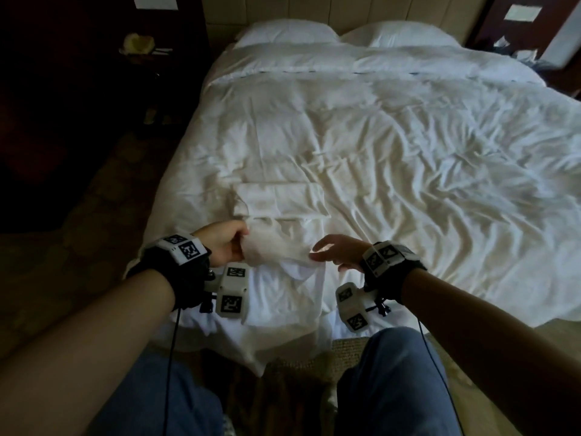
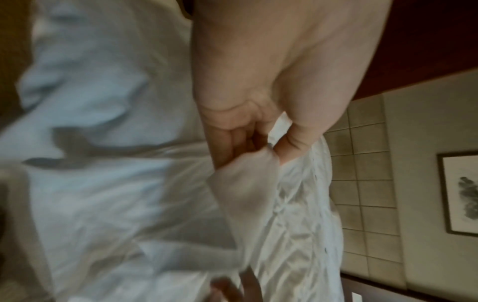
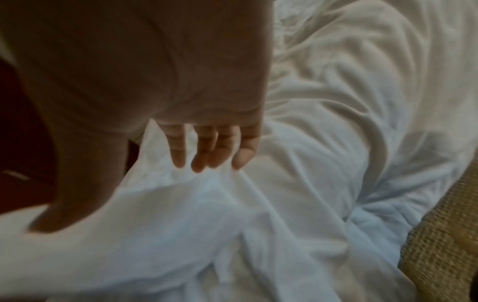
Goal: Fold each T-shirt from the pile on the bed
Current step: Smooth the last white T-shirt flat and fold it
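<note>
I hold a white T-shirt just above the near end of the bed. My left hand pinches its left end between thumb and curled fingers; the left wrist view shows that grip, left hand on the shirt. My right hand is at the shirt's right edge with its fingers straight. In the right wrist view the right hand's fingertips touch the cloth without curling round it. More white cloth lies bunched under both hands. A folded white T-shirt lies flat just beyond.
The white duvet is crumpled across the bed, with two pillows at the headboard. A dark nightstand stands at the far left. My knees in jeans are at the bed's foot, over a woven rug.
</note>
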Available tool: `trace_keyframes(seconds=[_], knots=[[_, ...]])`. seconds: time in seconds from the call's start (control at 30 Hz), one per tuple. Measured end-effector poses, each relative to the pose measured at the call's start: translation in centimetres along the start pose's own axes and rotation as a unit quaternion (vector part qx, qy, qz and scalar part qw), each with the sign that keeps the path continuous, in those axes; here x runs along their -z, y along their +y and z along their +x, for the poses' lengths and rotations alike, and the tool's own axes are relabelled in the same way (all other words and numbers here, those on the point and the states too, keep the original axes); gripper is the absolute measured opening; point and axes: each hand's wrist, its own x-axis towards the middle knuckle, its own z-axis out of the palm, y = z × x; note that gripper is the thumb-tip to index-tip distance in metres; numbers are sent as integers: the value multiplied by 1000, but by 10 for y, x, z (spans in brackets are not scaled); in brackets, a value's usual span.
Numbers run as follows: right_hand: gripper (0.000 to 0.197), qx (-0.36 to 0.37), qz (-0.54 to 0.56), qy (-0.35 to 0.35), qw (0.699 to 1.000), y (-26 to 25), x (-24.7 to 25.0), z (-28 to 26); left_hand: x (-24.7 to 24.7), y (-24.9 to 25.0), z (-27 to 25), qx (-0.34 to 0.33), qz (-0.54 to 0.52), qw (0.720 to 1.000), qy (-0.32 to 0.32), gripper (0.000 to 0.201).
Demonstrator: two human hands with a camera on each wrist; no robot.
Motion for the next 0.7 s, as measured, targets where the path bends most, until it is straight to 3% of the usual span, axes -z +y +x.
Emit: trace_keyframes(seconds=[0.17,0.27,0.4,0.57,0.7], knots=[[100,126,-133,4,983,-20,-30,-10,-14,12,-17,-32,-50,998,-36,16],[115,155,-135,41,978,-31,-54,-10,-20,12,-22,-45,-49,997,-38,20],[92,116,-107,184,970,-40,-74,-2,-23,13,-25,-44,-64,996,-41,19],[38,33,-93,245,965,-24,-48,5,-12,14,-25,-52,-87,995,-24,13],[28,15,-65,332,941,-3,-17,-1,-4,12,-24,-52,-71,996,-17,14]])
